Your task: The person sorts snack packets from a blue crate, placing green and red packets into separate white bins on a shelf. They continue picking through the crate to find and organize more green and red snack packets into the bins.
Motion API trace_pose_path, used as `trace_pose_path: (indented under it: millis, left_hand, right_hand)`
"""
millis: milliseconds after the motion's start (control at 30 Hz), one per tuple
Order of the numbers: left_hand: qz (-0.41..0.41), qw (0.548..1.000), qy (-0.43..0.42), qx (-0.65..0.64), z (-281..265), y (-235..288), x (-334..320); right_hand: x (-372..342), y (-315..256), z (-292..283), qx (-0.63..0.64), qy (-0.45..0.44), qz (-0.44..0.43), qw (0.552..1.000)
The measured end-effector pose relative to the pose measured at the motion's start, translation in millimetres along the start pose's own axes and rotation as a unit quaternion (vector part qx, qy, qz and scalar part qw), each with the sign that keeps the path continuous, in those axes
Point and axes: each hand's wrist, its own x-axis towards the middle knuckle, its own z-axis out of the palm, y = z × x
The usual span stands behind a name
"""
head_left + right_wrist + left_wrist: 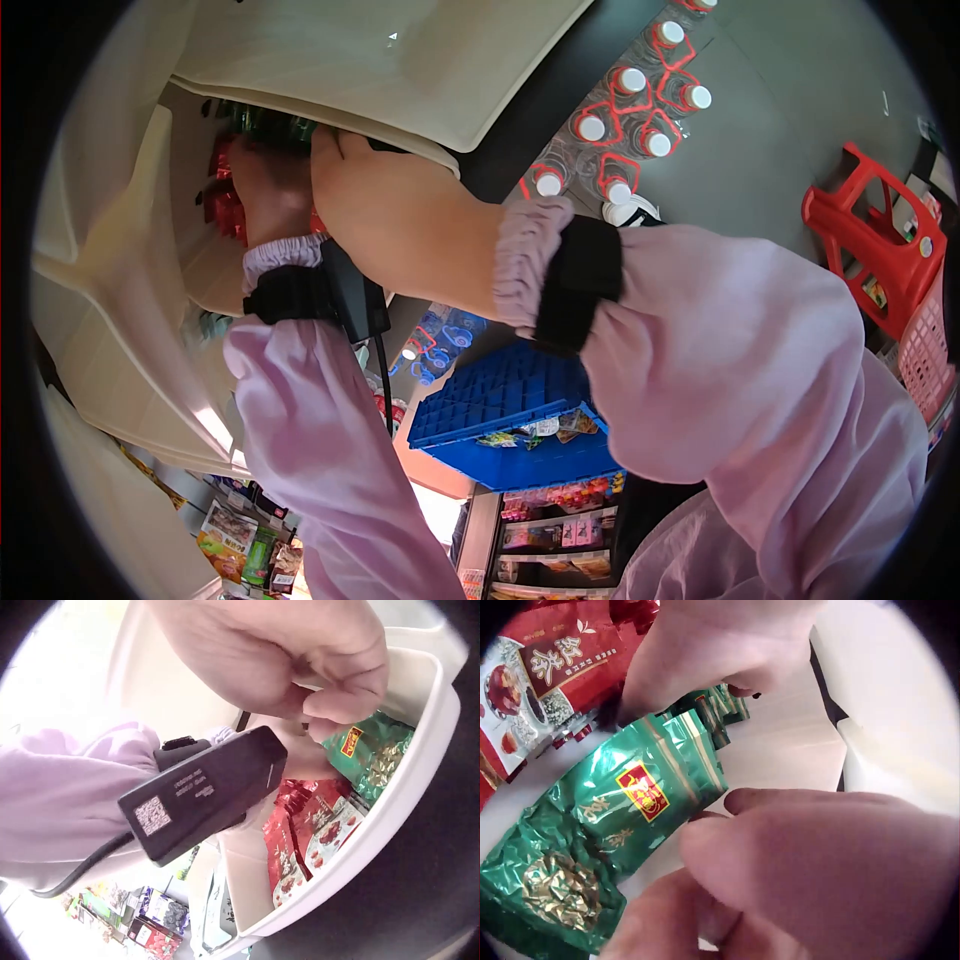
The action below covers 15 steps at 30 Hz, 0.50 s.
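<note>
A: What is on the left?

B: Shiny red packs [574,664]. They lie in a white bin [246,879].

A: And next to them?

B: The left hand [720,649]. It reaches down between the red packs and the green ones. Its fingertips do not show well, so nobody can tell how open it is or if it has hold of a pack.

A: Where are the green packs [671,761]?

B: In the same bin, just right of the red ones. The nearest lies tilted, and more poke out at its far side.

A: Then what?

B: The right hand [810,870]. Its fingers are bent, and its thumb is just beside the top end of the nearest green pack. Nobody can tell if it pinches the pack.

A: And farther right?

B: A blue crate [505,395], then clear bottles [628,80] with white caps. No hand touches those.

A: How far along is the work?

B: It looks about midway. The red and green packs are already in the bin, side by side. Both hands are in among them, so it does not seem done. How much is left does not show.
</note>
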Motion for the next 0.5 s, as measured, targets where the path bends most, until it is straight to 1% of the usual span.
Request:
trace_pose_path:
  millis: [33, 133, 233, 333, 433, 500]
  left_hand:
    - [-0.001, 1.0, -0.014, -0.009, -0.5, 0.4, 4.4]
    - [-0.006, 0.998, -0.058, -0.036, -8.5, 1.7, 24.3]
    - [-0.015, 0.993, -0.097, -0.06, -18.1, 1.9, 40.4]
    - [-0.028, 0.991, -0.094, -0.094, -24.9, 0.4, 51.8]
    - [-0.035, 0.988, -0.07, -0.13, -30.7, -0.8, 63.7]
    - [-0.017, 0.992, -0.054, -0.117, -26.2, -0.8, 61.4]
  right_hand:
    - [-1.4, 0.1, -1.6, 0.008, 0.006, -0.011, 1.0]
    - [-7.1, -3.3, -14.5, -0.011, -0.052, -0.004, 0.999]
    - [-9.0, 1.6, -11.3, -0.027, -0.033, -0.032, 0.999]
    - [-9.9, 5.3, -16.4, 0.034, -0.056, -0.031, 0.997]
    - [-11.3, 5.6, -21.0, 0.019, -0.058, -0.034, 0.998]
    - [-11.4, 6.0, -25.0, 0.019, -0.076, -0.025, 0.997]
